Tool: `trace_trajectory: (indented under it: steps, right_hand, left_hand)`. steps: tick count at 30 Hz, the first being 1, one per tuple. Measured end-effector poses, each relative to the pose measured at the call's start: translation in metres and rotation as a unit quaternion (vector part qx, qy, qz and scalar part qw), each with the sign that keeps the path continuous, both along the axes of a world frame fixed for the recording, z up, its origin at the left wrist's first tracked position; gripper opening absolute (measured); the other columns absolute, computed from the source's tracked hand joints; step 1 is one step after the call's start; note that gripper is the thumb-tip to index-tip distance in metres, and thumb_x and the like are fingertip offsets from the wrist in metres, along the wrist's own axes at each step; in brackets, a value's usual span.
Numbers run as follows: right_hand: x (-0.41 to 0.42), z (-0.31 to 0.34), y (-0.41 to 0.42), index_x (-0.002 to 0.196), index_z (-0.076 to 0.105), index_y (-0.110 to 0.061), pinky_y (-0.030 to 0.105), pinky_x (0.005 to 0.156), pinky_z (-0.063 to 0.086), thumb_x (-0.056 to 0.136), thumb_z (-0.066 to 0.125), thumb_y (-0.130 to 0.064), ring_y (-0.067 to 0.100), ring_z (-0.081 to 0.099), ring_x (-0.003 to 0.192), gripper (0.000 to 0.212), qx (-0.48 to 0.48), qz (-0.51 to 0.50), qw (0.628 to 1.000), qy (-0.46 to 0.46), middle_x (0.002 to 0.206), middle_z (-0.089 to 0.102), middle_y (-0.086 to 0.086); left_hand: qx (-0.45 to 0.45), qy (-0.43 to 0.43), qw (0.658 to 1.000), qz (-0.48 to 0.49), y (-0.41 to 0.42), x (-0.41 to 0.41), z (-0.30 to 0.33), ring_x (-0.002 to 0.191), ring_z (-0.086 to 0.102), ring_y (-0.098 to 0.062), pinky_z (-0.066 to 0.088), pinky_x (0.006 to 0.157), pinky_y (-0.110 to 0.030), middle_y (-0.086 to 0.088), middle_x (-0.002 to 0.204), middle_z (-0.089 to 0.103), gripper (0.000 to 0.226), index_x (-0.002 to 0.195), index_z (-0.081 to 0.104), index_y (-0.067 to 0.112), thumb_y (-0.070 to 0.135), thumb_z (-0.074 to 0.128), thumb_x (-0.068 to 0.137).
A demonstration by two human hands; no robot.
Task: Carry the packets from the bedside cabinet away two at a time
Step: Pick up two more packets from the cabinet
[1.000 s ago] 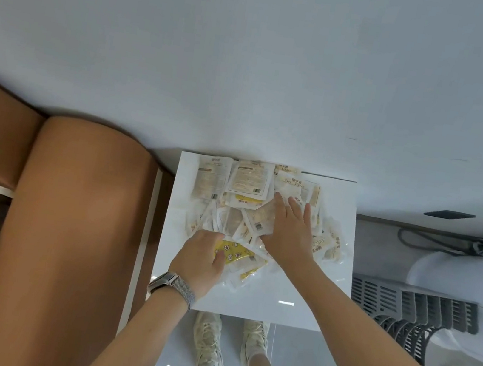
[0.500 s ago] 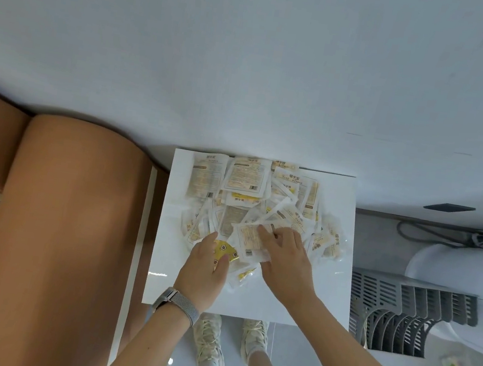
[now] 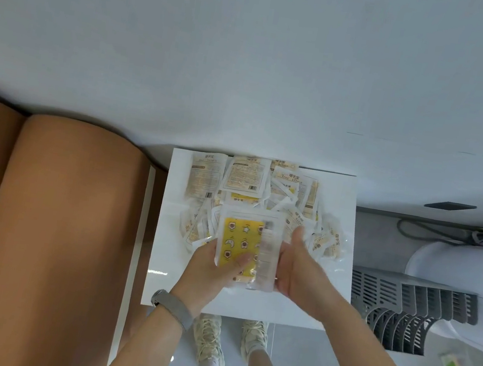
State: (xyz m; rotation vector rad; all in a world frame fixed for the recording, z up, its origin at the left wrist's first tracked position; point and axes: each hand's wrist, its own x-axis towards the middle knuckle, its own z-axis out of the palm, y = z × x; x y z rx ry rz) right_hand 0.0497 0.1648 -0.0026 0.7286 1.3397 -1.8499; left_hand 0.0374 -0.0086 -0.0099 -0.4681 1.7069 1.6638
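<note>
A heap of white and yellow packets (image 3: pixel 264 192) covers the back half of the white bedside cabinet top (image 3: pixel 326 277). Lifted above the cabinet's front half is a clear packet with a yellow patterned card (image 3: pixel 239 239), and a second clear packet (image 3: pixel 268 256) lies against its right side. My left hand (image 3: pixel 208 269) grips the yellow packet from the left, thumb across its face. My right hand (image 3: pixel 299 270) holds the right edge of the pair, fingers behind them and mostly hidden.
A tan padded headboard (image 3: pixel 60 234) stands close on the left. To the right are a grey slatted appliance (image 3: pixel 412 311) and a white rounded object (image 3: pixel 465 272) on the floor. A wall runs behind the cabinet. My feet (image 3: pixel 229 337) stand at the cabinet's front edge.
Both hands have come off the heap and drawn back toward me. They have lifted the yellow packet and a clear one above the cabinet's front half and brought them together.
</note>
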Motion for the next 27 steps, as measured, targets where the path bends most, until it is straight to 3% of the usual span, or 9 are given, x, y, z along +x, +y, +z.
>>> trace_trajectory:
  steps: [2,4,6,10,12,14,19,24,27]
  right_hand:
    - [-0.007,-0.005,0.011,0.114,0.066,-0.010,0.041,0.082,0.056,0.097,0.024,-0.059,0.025,0.071,0.087,0.067,0.035,-0.092,0.995,-0.031,0.099,0.074,0.009]
    - [-0.009,-0.020,0.015,0.124,0.057,-0.009,0.037,0.082,0.055,0.093,0.058,-0.045,0.021,0.067,0.091,0.048,0.272,-0.118,0.955,-0.012,0.108,0.069,0.005]
    - [-0.009,-0.038,0.010,0.138,0.042,-0.013,0.040,0.093,0.049,0.080,0.075,-0.043,0.023,0.057,0.112,0.073,0.410,-0.097,0.906,-0.034,0.127,0.055,0.006]
    - [-0.019,-0.061,-0.017,0.152,0.008,-0.007,0.048,0.115,0.025,0.072,0.079,-0.050,0.036,0.024,0.142,0.116,0.405,-0.056,0.908,-0.094,0.153,0.025,0.016]
    - [-0.021,-0.073,-0.022,0.152,0.003,-0.007,0.049,0.109,0.033,0.077,0.079,-0.042,0.037,0.031,0.137,0.112,0.443,-0.053,0.892,-0.078,0.135,0.049,0.013]
    - [-0.018,-0.081,-0.023,0.152,0.008,-0.008,0.050,0.099,0.045,0.079,0.078,-0.036,0.034,0.045,0.126,0.105,0.477,-0.046,0.875,-0.063,0.100,0.064,0.002]
    - [-0.021,-0.080,-0.020,0.144,0.028,-0.009,0.044,0.107,0.033,0.069,0.078,-0.057,0.032,0.029,0.132,0.102,0.510,-0.025,0.855,-0.093,0.142,0.033,0.015]
    - [-0.028,-0.081,-0.016,0.133,0.036,-0.017,0.043,0.100,0.040,0.069,0.081,-0.052,0.036,0.032,0.125,0.086,0.511,0.019,0.854,-0.097,0.135,0.033,0.018]
    - [-0.033,-0.073,-0.014,0.118,0.046,-0.021,0.045,0.095,0.047,0.073,0.080,-0.046,0.032,0.046,0.114,0.062,0.524,0.000,0.851,-0.047,0.118,0.051,0.007]
  left_hand:
    - [0.005,-0.029,0.999,0.046,-0.008,-0.001,-0.005,0.097,0.071,-0.021,0.057,0.081,-0.032,0.001,0.099,0.076,0.019,0.103,0.069,0.018,0.009,0.067,0.087]
    - [0.013,-0.066,0.993,0.097,-0.014,-0.003,-0.008,0.098,0.070,-0.024,0.056,0.083,-0.037,-0.003,0.103,0.075,0.025,0.109,0.068,0.014,0.006,0.068,0.086]
    - [0.010,-0.068,0.990,0.119,-0.018,-0.002,-0.010,0.098,0.070,-0.026,0.057,0.085,-0.044,-0.005,0.104,0.075,0.033,0.113,0.067,0.012,0.007,0.073,0.080]
    - [0.014,-0.054,0.990,0.129,-0.024,0.001,-0.010,0.088,0.073,-0.023,0.058,0.080,-0.042,-0.002,0.094,0.077,0.044,0.102,0.070,0.014,0.027,0.076,0.061]
    - [0.015,-0.055,0.990,0.130,-0.027,0.002,-0.011,0.081,0.073,-0.017,0.056,0.078,-0.038,0.002,0.086,0.077,0.034,0.094,0.071,0.015,0.029,0.072,0.062]
    - [0.016,-0.056,0.991,0.118,-0.028,0.002,-0.011,0.078,0.073,-0.013,0.057,0.073,-0.031,0.004,0.084,0.077,0.029,0.091,0.071,0.016,0.028,0.070,0.065]
    - [0.020,-0.045,0.994,0.101,-0.028,0.002,-0.010,0.084,0.074,-0.015,0.058,0.071,-0.027,0.003,0.089,0.077,0.031,0.095,0.071,0.015,0.027,0.070,0.067]
    - [0.010,-0.035,0.996,0.085,-0.027,0.000,-0.011,0.086,0.074,-0.014,0.058,0.072,-0.025,0.004,0.089,0.077,0.031,0.096,0.071,0.016,0.030,0.069,0.069]
    - [0.004,-0.035,0.996,0.086,-0.029,-0.002,-0.012,0.086,0.074,-0.015,0.058,0.073,-0.025,0.005,0.090,0.077,0.033,0.098,0.070,0.016,0.031,0.069,0.068]
